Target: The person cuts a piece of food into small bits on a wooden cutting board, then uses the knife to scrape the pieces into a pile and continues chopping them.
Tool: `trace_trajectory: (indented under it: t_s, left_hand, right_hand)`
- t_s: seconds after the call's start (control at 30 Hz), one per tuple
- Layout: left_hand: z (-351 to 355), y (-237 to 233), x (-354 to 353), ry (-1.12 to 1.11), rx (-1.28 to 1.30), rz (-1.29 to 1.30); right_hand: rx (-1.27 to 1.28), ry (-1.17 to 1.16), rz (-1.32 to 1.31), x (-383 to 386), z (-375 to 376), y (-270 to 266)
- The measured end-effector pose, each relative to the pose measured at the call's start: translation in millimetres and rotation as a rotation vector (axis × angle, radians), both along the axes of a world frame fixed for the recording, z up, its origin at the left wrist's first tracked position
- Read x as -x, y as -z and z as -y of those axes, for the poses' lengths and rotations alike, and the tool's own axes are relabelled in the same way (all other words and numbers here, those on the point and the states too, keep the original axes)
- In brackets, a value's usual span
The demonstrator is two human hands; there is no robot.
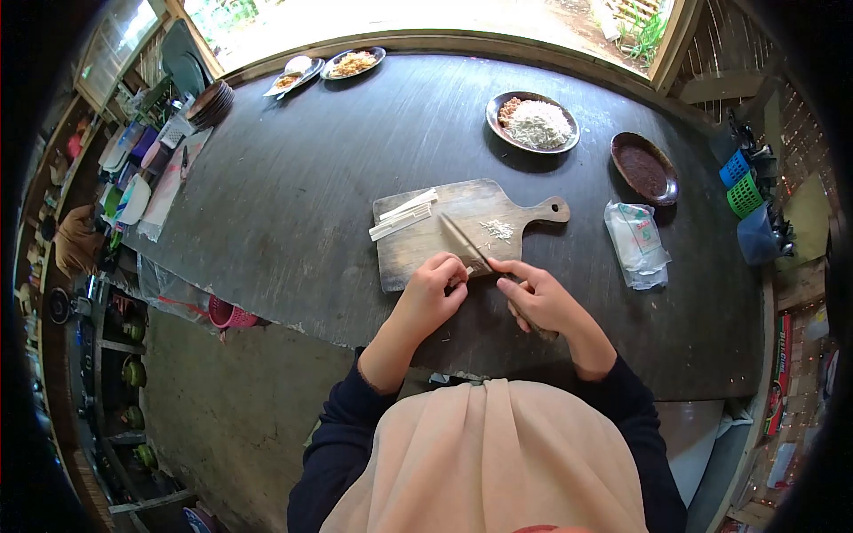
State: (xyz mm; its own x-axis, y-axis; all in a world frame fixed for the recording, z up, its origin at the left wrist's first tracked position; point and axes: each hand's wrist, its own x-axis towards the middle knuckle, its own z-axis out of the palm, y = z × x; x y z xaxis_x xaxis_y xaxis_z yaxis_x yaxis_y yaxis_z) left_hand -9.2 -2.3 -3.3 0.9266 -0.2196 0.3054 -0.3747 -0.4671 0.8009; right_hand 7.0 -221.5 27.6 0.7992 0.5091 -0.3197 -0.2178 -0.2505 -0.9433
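Knife (464,240) slanting across the near edge of a wooden cutting board (413,253), right grip (536,302) clamped on the knife handle, left grip (437,284) curled beside the blade, hold unclear, white strips (402,221) atop board's left end, dark surface (293,195) stretching broadly leftward.

Two hands (435,289), one wooden chopping board (410,259)

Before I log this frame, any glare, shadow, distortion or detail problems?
Head view: window largely blown out to white; head view: fisheye lens bends the far edge of the table, corners go black; head view: plate of white shreds throws a soft shadow toward the person; head view: pale bit at the left hand too small to identify.
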Motion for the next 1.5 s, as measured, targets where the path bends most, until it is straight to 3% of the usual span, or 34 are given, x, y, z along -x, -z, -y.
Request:
trace_trajectory:
  t_s: [0.33,0.47,0.63,0.87,1.07,1.17,1.3,1.37,1.5]
  left_hand:
    - [-3.1,-0.7,-1.7,-0.078,-0.121,0.201]
    - [-2.6,1.6,-0.6,-0.075,-0.068,0.118]
    - [-0.2,2.3,0.0,0.073,-0.124,0.156]
    - [2.4,2.9,-2.3,0.062,-0.232,0.207]
    - [7.2,-6.4,-28.2,0.077,-0.366,0.188]
    - [3.7,-17.8,-52.9,0.082,-0.370,0.298]
    - [-2.1,-34.9,-76.7,0.061,-0.134,0.369]
    - [-7.2,-39.7,-79.4,-0.023,-0.034,0.192]
    - [-19.1,-18.6,-79.6,-0.074,0.032,0.152]
  right_hand:
    - [0.016,-0.052,-0.021,-1.2,-0.2,-2.8]
    - [0.031,0.054,0.009,-3.0,0.3,-1.5]
    - [-0.008,0.037,-0.013,-3.9,0.5,1.1]
    - [-0.019,0.063,-0.004,-5.3,4.8,-1.4]
    - [-0.044,0.072,0.018,-8.3,15.6,-4.6]
    - [0.012,0.090,0.042,-10.9,24.2,-7.5]
    - [0.052,-0.031,0.073,-17.8,37.2,0.5]
    - [0.081,-0.079,0.100,-17.9,38.5,1.3]
    - [0.056,-0.059,0.278,-16.2,35.1,8.6]
